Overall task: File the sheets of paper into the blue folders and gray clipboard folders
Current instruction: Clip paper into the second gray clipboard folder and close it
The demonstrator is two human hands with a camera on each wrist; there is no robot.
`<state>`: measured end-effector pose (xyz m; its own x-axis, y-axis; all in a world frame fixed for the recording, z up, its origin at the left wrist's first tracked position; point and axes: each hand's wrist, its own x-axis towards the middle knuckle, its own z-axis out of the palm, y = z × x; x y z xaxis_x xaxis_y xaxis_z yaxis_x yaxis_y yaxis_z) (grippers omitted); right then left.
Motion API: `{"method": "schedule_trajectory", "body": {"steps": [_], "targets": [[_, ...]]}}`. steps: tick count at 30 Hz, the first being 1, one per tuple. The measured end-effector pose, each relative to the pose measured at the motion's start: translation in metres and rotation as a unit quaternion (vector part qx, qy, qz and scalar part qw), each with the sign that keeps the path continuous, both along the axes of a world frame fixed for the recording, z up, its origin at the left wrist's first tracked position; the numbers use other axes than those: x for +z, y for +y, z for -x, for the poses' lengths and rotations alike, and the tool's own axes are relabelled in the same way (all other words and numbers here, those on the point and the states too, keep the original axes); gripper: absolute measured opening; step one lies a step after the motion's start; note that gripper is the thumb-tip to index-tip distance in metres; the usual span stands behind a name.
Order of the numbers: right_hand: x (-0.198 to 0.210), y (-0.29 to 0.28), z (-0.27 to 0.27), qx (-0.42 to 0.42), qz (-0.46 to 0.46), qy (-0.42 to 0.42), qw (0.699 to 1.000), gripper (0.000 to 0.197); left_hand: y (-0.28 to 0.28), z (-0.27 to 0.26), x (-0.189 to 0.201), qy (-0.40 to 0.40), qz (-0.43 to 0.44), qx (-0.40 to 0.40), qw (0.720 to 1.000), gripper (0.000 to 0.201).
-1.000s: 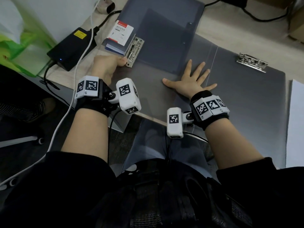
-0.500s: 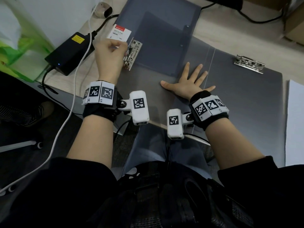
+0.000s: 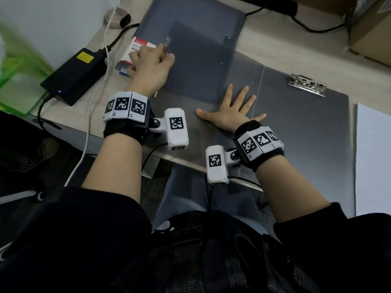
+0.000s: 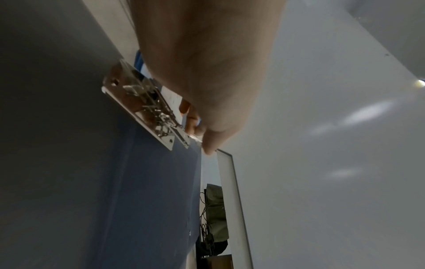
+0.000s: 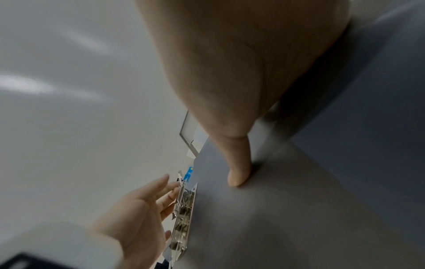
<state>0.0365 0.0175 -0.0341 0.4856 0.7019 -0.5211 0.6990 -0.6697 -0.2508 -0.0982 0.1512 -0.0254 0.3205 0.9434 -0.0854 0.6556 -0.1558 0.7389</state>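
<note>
- Head view: left hand pinches the metal clip upper left; right hand lies flat on the gray clipboard folder; sheets of paper wait unfiled at right.
- Left wrist view: fingers lift the clip lever.
- Right wrist view: spread thumb presses the cover.

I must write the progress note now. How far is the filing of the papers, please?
Done: the gray clipboard folder lies open on the desk, but no sheet shows under its clip. In hand: the left hand works the metal clip of the blue folder, while the right hand presses flat on the gray one. Left: the white sheets wait at the right, none filed yet.
</note>
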Motion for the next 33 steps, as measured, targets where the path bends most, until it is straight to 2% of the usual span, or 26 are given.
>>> {"method": "schedule_trajectory", "body": {"steps": [3, 7, 10, 12, 15, 19, 21, 23, 26, 29, 33], "targets": [[0.001, 0.000, -0.003, 0.003, 0.002, 0.008, 1.000, 0.114, -0.002, -0.006, 0.005, 0.076, -0.020, -0.004, 0.997, 0.038], [0.003, 0.000, -0.009, 0.007, 0.000, 0.022, 1.000, 0.111, -0.007, -0.018, 0.007, 0.092, -0.050, -0.003, 0.995, 0.052], [0.006, 0.000, -0.016, 0.008, -0.016, 0.019, 1.000, 0.104, -0.014, -0.033, 0.011, 0.104, -0.088, -0.035, 0.990, 0.059], [0.009, 0.000, -0.026, 0.005, -0.047, 0.015, 0.999, 0.091, -0.019, -0.047, 0.011, 0.077, -0.112, -0.083, 0.987, 0.053], [0.016, -0.001, -0.052, 0.003, -0.135, 0.034, 0.990, 0.068, -0.029, -0.070, 0.012, -0.014, -0.112, -0.158, 0.981, 0.039], [0.023, -0.011, -0.091, -0.096, -0.275, 0.119, 0.949, 0.042, -0.047, -0.103, 0.018, -0.081, -0.050, -0.208, 0.973, 0.031], [0.025, -0.019, -0.111, -0.143, -0.332, 0.104, 0.926, 0.031, -0.054, -0.120, 0.018, -0.090, -0.035, -0.222, 0.970, 0.031], [0.026, -0.026, -0.129, -0.169, -0.352, 0.058, 0.919, 0.027, -0.058, -0.135, 0.016, -0.087, -0.031, -0.231, 0.969, 0.031], [0.026, -0.039, -0.158, -0.200, -0.347, -0.029, 0.916, 0.031, -0.063, -0.165, 0.008, -0.087, -0.009, -0.243, 0.966, 0.031], [0.021, -0.047, -0.182, -0.223, -0.286, -0.062, 0.930, 0.040, -0.068, -0.198, -0.001, -0.129, 0.049, -0.230, 0.963, 0.030], [0.008, -0.058, -0.206, -0.229, -0.139, -0.067, 0.961, 0.112, -0.072, -0.237, -0.006, -0.122, 0.050, -0.206, 0.970, 0.025]]}}
